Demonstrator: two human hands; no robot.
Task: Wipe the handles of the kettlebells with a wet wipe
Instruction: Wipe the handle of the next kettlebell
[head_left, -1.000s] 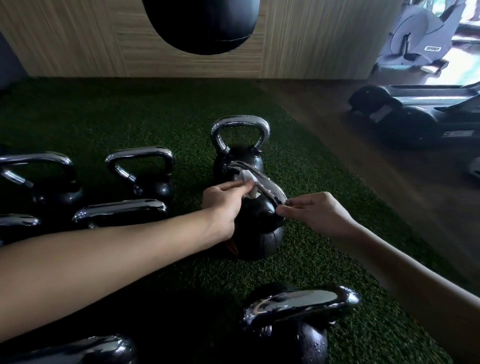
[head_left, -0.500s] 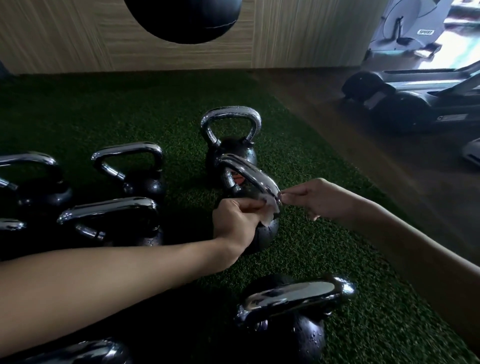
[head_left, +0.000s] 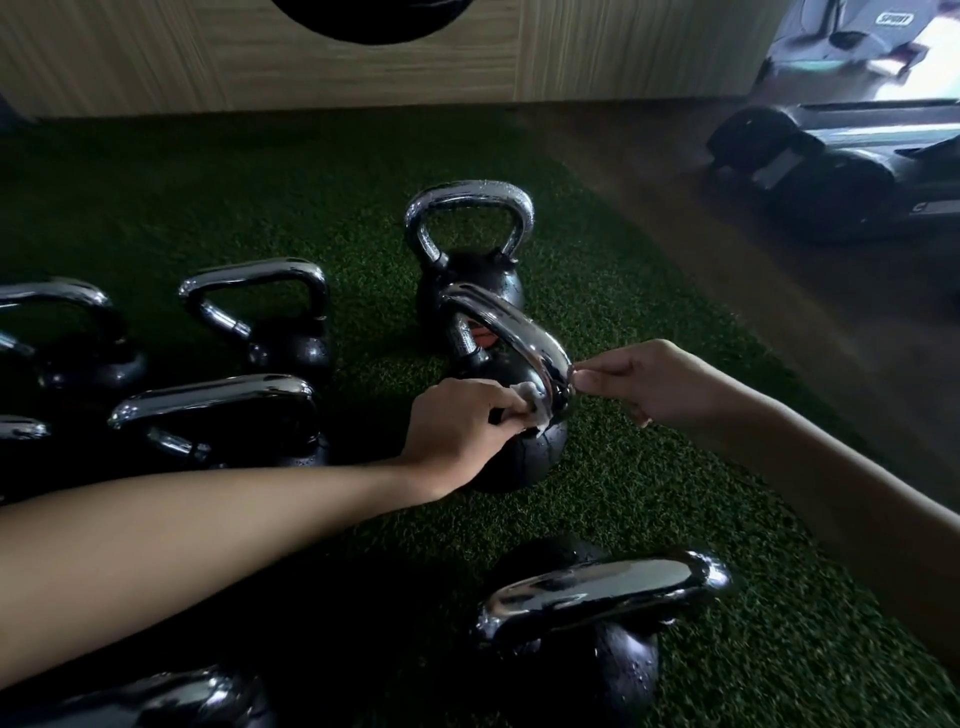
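Observation:
A black kettlebell (head_left: 524, 457) with a chrome handle (head_left: 509, 327) stands mid-frame on green turf. My left hand (head_left: 462, 431) grips a white wet wipe (head_left: 535, 402) and holds it against the near leg of that handle, low by the ball. My right hand (head_left: 649, 382) pinches what looks like the wipe's other end at the handle's right side; the wipe there is too small to make out. Another kettlebell (head_left: 470, 244) stands upright just behind.
Several more chrome-handled kettlebells stand at the left (head_left: 260, 312), (head_left: 218, 410) and near me (head_left: 587, 623). A wooden wall (head_left: 260, 62) backs the turf (head_left: 675, 519). A dark hanging bag (head_left: 358, 21) is at the top. Gym machines (head_left: 831, 171) stand on the floor at right.
My left hand slid the wipe from the top of the handle down its near leg toward the ball. My right hand stayed at the handle's right side.

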